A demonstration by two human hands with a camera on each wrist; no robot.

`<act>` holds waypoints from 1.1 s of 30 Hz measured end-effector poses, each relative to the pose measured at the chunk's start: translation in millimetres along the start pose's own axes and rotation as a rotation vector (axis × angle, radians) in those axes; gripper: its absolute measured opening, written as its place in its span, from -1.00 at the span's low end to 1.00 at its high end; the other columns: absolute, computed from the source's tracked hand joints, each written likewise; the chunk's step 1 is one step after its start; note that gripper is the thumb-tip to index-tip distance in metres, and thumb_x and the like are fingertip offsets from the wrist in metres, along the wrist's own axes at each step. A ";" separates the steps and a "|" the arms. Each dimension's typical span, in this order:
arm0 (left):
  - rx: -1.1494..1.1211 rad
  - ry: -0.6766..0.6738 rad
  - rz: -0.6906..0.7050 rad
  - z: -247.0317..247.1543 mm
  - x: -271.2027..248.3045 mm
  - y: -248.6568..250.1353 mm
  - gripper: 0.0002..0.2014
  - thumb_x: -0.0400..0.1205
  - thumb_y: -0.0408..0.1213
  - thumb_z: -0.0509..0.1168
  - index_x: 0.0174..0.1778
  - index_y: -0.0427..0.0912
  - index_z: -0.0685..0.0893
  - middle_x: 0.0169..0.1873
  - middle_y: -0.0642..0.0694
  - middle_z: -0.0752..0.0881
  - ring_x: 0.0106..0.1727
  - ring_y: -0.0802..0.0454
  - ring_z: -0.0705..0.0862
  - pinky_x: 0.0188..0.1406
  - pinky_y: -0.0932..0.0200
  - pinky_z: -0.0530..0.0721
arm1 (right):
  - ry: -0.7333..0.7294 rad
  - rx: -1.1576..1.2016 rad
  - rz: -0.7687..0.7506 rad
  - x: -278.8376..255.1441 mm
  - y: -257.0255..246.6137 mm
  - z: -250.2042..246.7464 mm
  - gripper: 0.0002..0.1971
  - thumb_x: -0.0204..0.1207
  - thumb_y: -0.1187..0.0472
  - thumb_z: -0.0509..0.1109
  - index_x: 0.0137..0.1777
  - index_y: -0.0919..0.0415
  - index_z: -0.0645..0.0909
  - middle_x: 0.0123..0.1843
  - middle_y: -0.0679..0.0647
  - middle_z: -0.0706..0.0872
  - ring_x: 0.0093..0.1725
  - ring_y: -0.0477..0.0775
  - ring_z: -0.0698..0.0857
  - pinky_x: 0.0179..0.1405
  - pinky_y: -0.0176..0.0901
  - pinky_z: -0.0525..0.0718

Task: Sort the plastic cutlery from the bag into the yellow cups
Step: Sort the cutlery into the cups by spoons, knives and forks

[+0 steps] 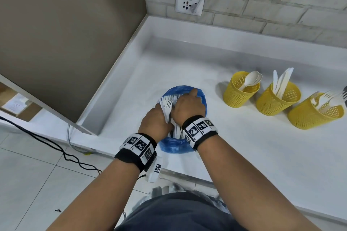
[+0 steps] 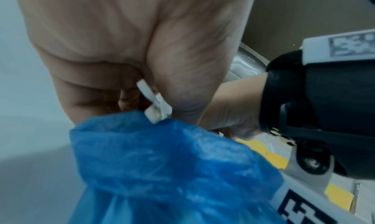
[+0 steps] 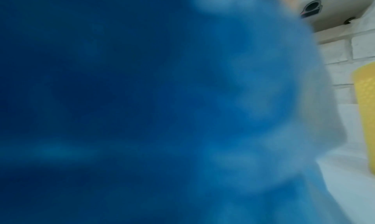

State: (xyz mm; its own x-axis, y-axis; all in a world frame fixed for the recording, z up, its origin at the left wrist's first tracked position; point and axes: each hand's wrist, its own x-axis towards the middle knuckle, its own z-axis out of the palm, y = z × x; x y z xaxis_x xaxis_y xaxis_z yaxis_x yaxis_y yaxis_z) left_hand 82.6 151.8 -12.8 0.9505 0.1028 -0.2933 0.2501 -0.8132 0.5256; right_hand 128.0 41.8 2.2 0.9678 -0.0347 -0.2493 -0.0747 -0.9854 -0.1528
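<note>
Head view, center of frame: both hands are down in the open mouth of the blue bag (image 1: 203, 102), which sits on the white tabletop (image 1: 244, 146). The left hand (image 1: 155, 124) is at the bag's lower-left rim w/ fingers curled round a bundle of white plastic forks (image 1: 167, 106); the tines stick up toward the upper left of the bag opening. In the left wrist view the handle ends poke out below the palm, just above the bag's edge. The right hand (image 1: 188, 108) lies over the cutlery inside the bag, index finger stretched to the far rim. Its other fingers are hidden under the hand, so can't tell whether it's gripping anything. The right wrist view is almost all blurred blue plastic, no fingers visible.

Right side of frame: three yellow cups in a row, well apart from the bag. The left cup (image 1: 241, 90) holds spoons, the middle cup (image 1: 277, 99) knives, the right cup (image 1: 315, 113) forks.

Upper center: wall socket (image 1: 188, 4) w/ a white plug & cable. Lower left: black cable (image 1: 56, 148) on the floor tiles.
</note>
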 end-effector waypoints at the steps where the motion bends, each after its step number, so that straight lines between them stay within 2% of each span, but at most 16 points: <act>1: -0.006 -0.002 0.004 0.3 -0.5 -0.7 -0.46 0.44 -0.23 0.49 0.33 -0.20 0.53 0.07 -0.16 0.75 0.04 -0.18 0.74 -0.11 0.12 0.62 | -0.011 -0.011 0.016 2.5 -0.7 -2.0 -0.48 0.69 -0.04 0.35 0.51 0.30 0.54 0.57 0.25 0.33 0.37 0.30 0.63 -0.01 0.05 0.67; 3: -0.014 0.005 0.008 0.1 -2.0 -1.3 -0.49 0.47 -0.20 0.47 0.32 -0.19 0.53 0.07 -0.15 0.75 0.04 -0.18 0.74 -0.06 0.07 0.67 | -0.054 -0.045 0.065 8.5 -5.2 -8.2 -0.47 0.69 -0.07 0.33 0.55 0.22 0.52 0.59 0.23 0.34 0.39 0.29 0.64 0.05 0.07 0.66; 4: -0.017 0.010 0.006 -0.1 -2.7 -1.5 -0.50 0.49 -0.20 0.47 0.32 -0.20 0.52 0.08 -0.16 0.75 0.05 -0.19 0.74 -0.03 0.05 0.69 | -0.080 -0.067 0.080 11.5 -8.1 -11.2 -0.48 0.68 -0.07 0.31 0.56 0.17 0.52 0.60 0.22 0.36 0.40 0.29 0.64 0.15 0.12 0.65; 7: -0.039 0.035 0.008 -1.5 -3.9 0.9 -0.56 0.57 -0.20 0.45 0.30 -0.26 0.51 0.11 -0.20 0.73 0.09 -0.23 0.73 -0.02 0.05 0.64 | -0.117 -0.119 0.091 17.6 -13.5 -13.8 -0.51 0.65 -0.09 0.28 0.53 0.07 0.56 0.56 0.19 0.46 0.41 0.29 0.63 0.42 0.29 0.44; 10: -0.069 0.049 0.026 -2.8 -5.4 3.3 -0.56 0.55 -0.21 0.46 0.29 -0.25 0.50 0.09 -0.23 0.74 0.07 -0.26 0.73 0.01 -0.02 0.70 | -0.090 -0.112 0.100 17.4 -11.5 -13.0 -0.54 0.65 -0.11 0.22 0.46 0.03 0.61 0.49 0.17 0.50 0.41 0.27 0.60 0.45 0.34 0.34; 13: -0.078 0.045 0.025 -1.5 -8.7 4.0 -0.55 0.52 -0.21 0.47 0.26 -0.23 0.49 0.07 -0.22 0.74 0.05 -0.28 0.73 -0.01 -0.02 0.70 | -0.092 -0.099 0.095 15.7 -8.6 -14.5 -0.59 0.65 -0.01 0.25 0.46 0.02 0.60 0.50 0.16 0.50 0.45 0.26 0.55 0.48 0.35 0.31; 15: -0.105 0.036 0.001 -1.8 -10.3 4.9 -0.54 0.50 -0.21 0.49 0.24 -0.22 0.49 0.05 -0.20 0.72 0.03 -0.27 0.73 -0.02 -0.02 0.69 | -0.067 -0.012 0.069 15.3 -5.0 -15.5 -0.63 0.66 0.01 0.25 0.41 0.04 0.63 0.46 0.14 0.56 0.44 0.25 0.57 0.50 0.36 0.30; 18: -0.160 0.010 -0.002 -3.8 -11.8 5.8 -0.57 0.49 -0.19 0.49 0.18 -0.21 0.48 0.00 -0.14 0.70 -0.04 -0.16 0.69 -0.12 0.06 0.62 | -0.049 0.243 0.091 11.4 6.1 -17.7 -0.62 0.67 -0.17 0.28 0.27 0.06 0.68 0.27 0.05 0.70 0.38 0.21 0.63 0.51 0.37 0.32; 20: -0.188 -0.011 0.013 -4.6 -11.6 5.7 -0.56 0.49 -0.18 0.51 0.17 -0.20 0.48 -0.02 -0.11 0.69 -0.05 -0.12 0.69 -0.14 0.07 0.63 | -0.079 0.445 0.127 10.6 15.5 -15.3 -0.66 0.57 -0.23 0.37 -0.05 0.06 0.66 -0.05 -0.04 0.73 0.17 0.17 0.69 0.50 0.36 0.39; 21: -0.211 -0.025 0.017 -5.2 -11.0 5.0 -0.55 0.48 -0.18 0.52 0.18 -0.20 0.49 -0.04 -0.09 0.70 -0.05 -0.10 0.70 -0.15 0.07 0.64 | -0.098 0.544 0.133 10.4 19.4 -14.7 -0.66 0.48 -0.22 0.43 -0.19 0.07 0.62 -0.20 -0.07 0.70 0.04 0.16 0.72 0.44 0.34 0.49; 23: -0.286 -0.073 0.039 -8.5 -11.2 5.6 -0.59 0.49 -0.23 0.52 0.18 -0.16 0.53 -0.09 -0.02 0.69 -0.07 0.00 0.69 -0.24 0.19 0.58 | -0.113 0.685 0.111 8.9 28.7 -14.3 -0.66 0.31 -0.16 0.49 -0.36 0.08 0.54 -0.37 -0.04 0.64 -0.16 0.16 0.74 0.11 0.18 0.68; 25: -0.355 -0.137 0.069 -13.5 -10.7 6.1 -0.68 0.51 -0.30 0.50 0.13 -0.08 0.59 -0.12 0.02 0.72 -0.10 0.06 0.70 -0.25 0.26 0.55 | -0.100 0.802 0.077 6.7 37.1 -17.0 -0.67 0.34 -0.03 0.54 -0.43 0.13 0.52 -0.42 0.02 0.62 -0.32 0.10 0.67 -0.21 -0.02 0.60; 27: -0.406 -0.174 0.078 -18.9 -10.8 7.2 -0.77 0.53 -0.36 0.45 0.06 -0.04 0.67 -0.12 -0.03 0.79 -0.12 0.06 0.74 -0.18 0.23 0.62 | -0.080 0.896 0.060 7.2 46.3 -19.0 -0.65 0.42 0.10 0.57 -0.47 0.16 0.51 -0.46 0.06 0.59 -0.40 0.05 0.59 -0.31 -0.08 0.50; 29: -0.468 -0.161 0.054 -22.1 -9.9 8.1 -0.82 0.56 -0.38 0.39 0.05 -0.11 0.72 -0.13 -0.12 0.82 -0.14 0.03 0.75 -0.13 0.14 0.64 | -0.098 0.901 0.032 8.0 53.4 -19.6 -0.67 0.46 0.16 0.56 -0.44 0.24 0.56 -0.45 0.08 0.58 -0.41 0.02 0.57 -0.32 -0.12 0.48; 31: -0.520 -0.122 0.031 -21.2 -6.9 7.7 -0.85 0.56 -0.39 0.35 0.00 -0.11 0.71 -0.18 -0.10 0.80 -0.15 0.02 0.74 -0.17 0.13 0.63 | -0.132 0.856 -0.011 7.0 57.5 -20.9 -0.70 0.47 0.14 0.57 -0.39 0.29 0.65 -0.43 0.05 0.65 -0.43 -0.04 0.61 -0.35 -0.20 0.51; 33: -0.563 -0.097 0.028 -18.6 -5.2 9.3 -0.78 0.53 -0.38 0.35 0.06 -0.05 0.70 -0.17 -0.02 0.79 -0.11 0.06 0.76 -0.17 0.18 0.60 | -0.116 0.766 -0.068 6.1 59.6 -21.7 -0.69 0.51 0.07 0.58 -0.38 0.22 0.69 -0.39 0.02 0.73 -0.41 -0.10 0.64 -0.39 -0.23 0.54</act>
State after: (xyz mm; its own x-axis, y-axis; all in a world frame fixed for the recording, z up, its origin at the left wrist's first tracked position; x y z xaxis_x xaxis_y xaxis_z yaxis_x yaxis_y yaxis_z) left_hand 83.4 154.4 8.4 0.9436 0.0106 -0.3310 0.3098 -0.3818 0.8708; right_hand 134.7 -20.8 12.3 0.9479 0.0813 -0.3080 -0.2023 -0.5932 -0.7792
